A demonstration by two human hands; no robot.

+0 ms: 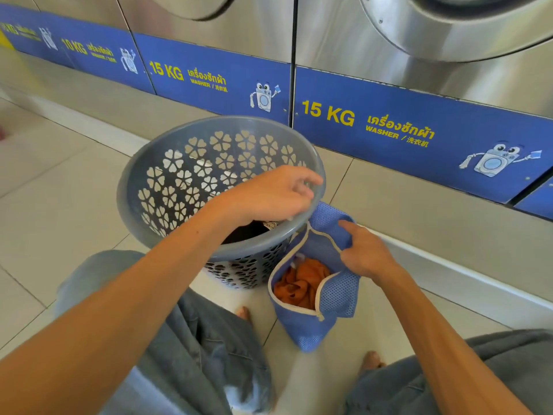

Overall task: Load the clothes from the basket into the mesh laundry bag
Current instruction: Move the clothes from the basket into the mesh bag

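A grey plastic basket [167, 163] with flower-shaped holes stands tilted on the floor, a dark garment [248, 232] low inside it. My left hand [269, 196] hovers over the basket's right rim, fingers loosely apart and holding nothing. To the right of the basket hangs a blue mesh laundry bag [311, 327] with a white zipper edge, its mouth open. Orange clothing [302, 284] lies inside the bag. My right hand [363, 253] grips the bag's upper flap and holds the mouth open.
Steel washers [338, 34] with blue "15 KG" panels [398, 127] line the wall behind a raised step. The floor is pale tile [59, 205]. My knees in grey trousers [203, 348] and bare toes [371, 359] flank the bag.
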